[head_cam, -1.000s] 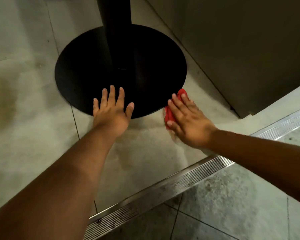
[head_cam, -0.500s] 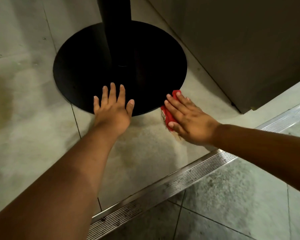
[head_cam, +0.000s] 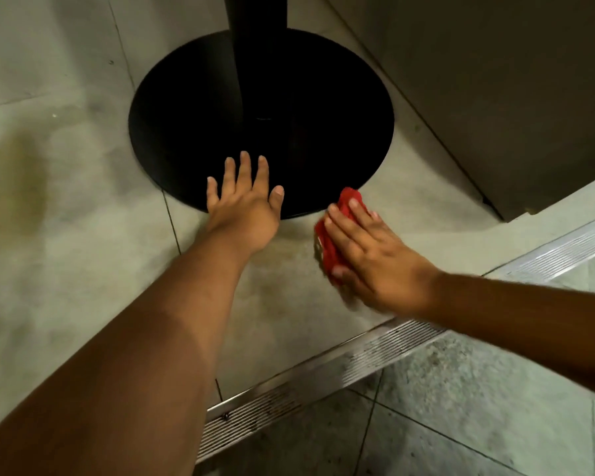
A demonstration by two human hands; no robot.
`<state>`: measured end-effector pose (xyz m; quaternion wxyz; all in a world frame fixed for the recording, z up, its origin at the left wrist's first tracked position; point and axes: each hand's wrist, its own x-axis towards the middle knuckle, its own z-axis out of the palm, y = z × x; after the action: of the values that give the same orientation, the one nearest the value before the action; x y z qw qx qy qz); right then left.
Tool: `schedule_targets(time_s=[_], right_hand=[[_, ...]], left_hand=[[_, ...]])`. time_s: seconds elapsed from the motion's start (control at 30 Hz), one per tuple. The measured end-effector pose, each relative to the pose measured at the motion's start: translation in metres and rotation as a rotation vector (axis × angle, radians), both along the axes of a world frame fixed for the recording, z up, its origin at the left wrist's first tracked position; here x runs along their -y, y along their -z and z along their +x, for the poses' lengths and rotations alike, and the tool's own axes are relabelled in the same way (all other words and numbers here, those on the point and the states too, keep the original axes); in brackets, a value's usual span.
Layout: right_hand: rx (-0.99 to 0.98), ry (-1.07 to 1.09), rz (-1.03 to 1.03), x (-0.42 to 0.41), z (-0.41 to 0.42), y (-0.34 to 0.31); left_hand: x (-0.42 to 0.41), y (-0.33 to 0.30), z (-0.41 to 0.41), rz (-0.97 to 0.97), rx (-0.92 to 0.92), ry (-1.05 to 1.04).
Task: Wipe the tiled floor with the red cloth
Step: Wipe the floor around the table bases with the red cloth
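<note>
Bordering the pale tiled floor (head_cam: 83,262) on the near side is a ribbed metal threshold strip (head_cam: 323,372) that runs diagonally from lower left to upper right, with speckled tiles beyond it. At the far side a round black pedestal base (head_cam: 193,132) with its black post (head_cam: 258,46) takes up the middle, and a grey cabinet wall (head_cam: 495,80) closes the upper right. Bare tile lies open to the left of the base and between base and strip.

The red cloth (head_cam: 330,249) lies bunched on the tile just beside the base's near right edge, under the right hand (head_cam: 371,259), which presses it flat with straight, slightly spread fingers; cloth shows past the fingertips and thumb side. The left hand (head_cam: 244,207) rests palm down, fingers straight and spread, fingertips on the base's near rim, forearm stretched forward.
</note>
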<state>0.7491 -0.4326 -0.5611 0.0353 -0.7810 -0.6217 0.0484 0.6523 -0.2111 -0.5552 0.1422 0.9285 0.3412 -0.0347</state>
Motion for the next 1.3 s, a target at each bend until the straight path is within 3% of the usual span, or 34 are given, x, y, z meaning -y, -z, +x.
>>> schedule_targets(time_s=[0.17,0.33,0.47,0.6,0.8,0.97,1.1,1.2,1.3], right_hand=[[-0.035,-0.184,-0.007,0.038,-0.044,-0.003],[-0.011,-0.146,-0.106,-0.040,-0.011,-0.004],[0.003,-0.090,-0.075,-0.023,-0.030,-0.003],[0.006,-0.209,0.028,0.018,-0.061,0.004],[0.047,-0.102,-0.020,-0.064,-0.039,0.005],[-0.005,-0.197,0.021,0.000,-0.083,0.008],[-0.006,-0.202,-0.032,-0.016,-0.076,0.006],[-0.027,-0.066,-0.054,-0.058,-0.061,0.003],[-0.035,-0.042,-0.020,-0.039,-0.076,0.002]], left_hand=[[0.000,0.000,-0.003,-0.010,-0.011,0.007],[0.000,-0.003,0.000,-0.026,-0.021,0.014],[-0.009,-0.017,-0.015,-0.120,0.046,0.047],[-0.001,-0.029,-0.068,0.065,0.139,0.039],[0.067,-0.026,-0.163,0.105,0.129,-0.124],[0.103,-0.016,-0.225,0.183,0.005,0.071],[0.092,-0.006,-0.224,0.103,-0.030,-0.161],[0.090,-0.002,-0.218,0.110,-0.018,-0.174],[0.091,-0.002,-0.220,0.095,0.005,-0.186]])
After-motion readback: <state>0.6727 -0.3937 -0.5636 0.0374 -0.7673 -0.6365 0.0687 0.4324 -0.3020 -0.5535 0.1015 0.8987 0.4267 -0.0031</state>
